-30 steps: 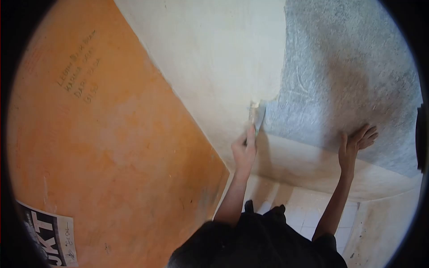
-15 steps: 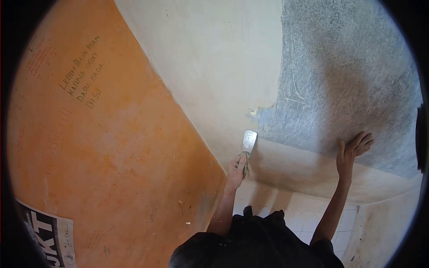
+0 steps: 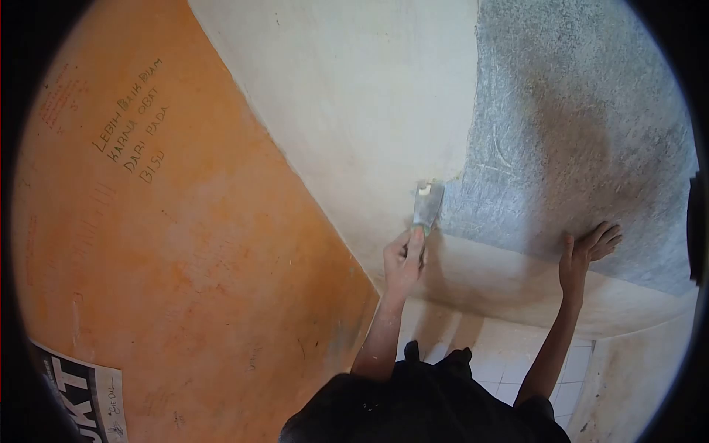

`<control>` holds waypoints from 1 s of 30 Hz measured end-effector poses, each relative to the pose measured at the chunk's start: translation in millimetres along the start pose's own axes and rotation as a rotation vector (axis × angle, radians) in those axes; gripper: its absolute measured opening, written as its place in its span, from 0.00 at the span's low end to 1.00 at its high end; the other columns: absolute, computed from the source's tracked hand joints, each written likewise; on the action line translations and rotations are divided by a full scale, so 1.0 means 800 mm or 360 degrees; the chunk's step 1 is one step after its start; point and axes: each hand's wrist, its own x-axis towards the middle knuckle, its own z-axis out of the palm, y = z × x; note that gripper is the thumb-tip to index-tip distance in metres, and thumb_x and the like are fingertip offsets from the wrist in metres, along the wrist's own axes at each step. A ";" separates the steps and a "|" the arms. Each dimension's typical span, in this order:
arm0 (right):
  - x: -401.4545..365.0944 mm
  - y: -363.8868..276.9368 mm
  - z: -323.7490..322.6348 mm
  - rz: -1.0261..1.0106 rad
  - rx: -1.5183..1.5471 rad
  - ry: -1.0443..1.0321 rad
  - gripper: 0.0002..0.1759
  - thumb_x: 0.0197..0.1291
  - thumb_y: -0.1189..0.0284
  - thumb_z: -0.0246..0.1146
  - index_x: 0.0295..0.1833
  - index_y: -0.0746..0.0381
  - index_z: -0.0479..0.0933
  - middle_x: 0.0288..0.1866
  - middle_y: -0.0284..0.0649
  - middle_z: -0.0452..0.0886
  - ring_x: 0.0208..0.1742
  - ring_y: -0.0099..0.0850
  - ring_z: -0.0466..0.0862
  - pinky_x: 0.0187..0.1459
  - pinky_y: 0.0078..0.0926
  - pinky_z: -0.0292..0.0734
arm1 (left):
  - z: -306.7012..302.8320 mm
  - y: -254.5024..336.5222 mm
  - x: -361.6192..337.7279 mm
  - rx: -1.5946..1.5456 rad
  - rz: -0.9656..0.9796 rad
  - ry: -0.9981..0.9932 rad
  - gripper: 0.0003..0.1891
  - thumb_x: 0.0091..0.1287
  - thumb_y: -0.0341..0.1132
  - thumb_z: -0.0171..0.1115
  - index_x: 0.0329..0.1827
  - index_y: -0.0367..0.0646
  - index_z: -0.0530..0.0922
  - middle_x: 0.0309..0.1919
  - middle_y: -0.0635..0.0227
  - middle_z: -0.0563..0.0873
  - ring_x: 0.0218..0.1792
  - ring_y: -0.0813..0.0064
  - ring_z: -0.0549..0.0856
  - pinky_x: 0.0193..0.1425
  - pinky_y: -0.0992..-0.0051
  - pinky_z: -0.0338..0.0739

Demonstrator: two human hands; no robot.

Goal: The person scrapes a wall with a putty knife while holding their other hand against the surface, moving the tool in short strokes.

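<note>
My left hand (image 3: pixel 404 260) grips the handle of a metal scraper (image 3: pixel 427 205). Its blade lies against the wall where the cream paint (image 3: pixel 369 96) meets the bare grey plaster (image 3: pixel 576 125), with a bit of paint on the blade's tip. My right hand (image 3: pixel 586 251) rests flat on the grey plaster, fingers spread, near the cream band along the bottom of the wall.
An orange wall (image 3: pixel 170 244) with handwritten words (image 3: pixel 131 122) meets the cream wall at a corner on the left. A printed poster (image 3: pixel 81 395) is stuck low on it. White floor tiles (image 3: pixel 502 362) show below, behind my dark clothing (image 3: pixel 421 406).
The scraper dropped down away from the paint edge half a second ago, then came back up to it. My right hand stayed on the wall.
</note>
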 end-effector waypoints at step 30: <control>-0.011 -0.007 0.008 0.0065 0.0068 0.0013 0.50 0.69 0.45 0.47 0.77 0.63 0.28 0.79 0.57 0.22 0.77 0.57 0.20 0.71 0.58 0.17 | -0.033 -0.096 -0.024 -0.0008 -0.0232 0.0133 0.19 0.75 0.47 0.52 0.41 0.40 0.82 0.15 0.80 0.71 0.12 0.90 0.65 0.15 0.85 0.56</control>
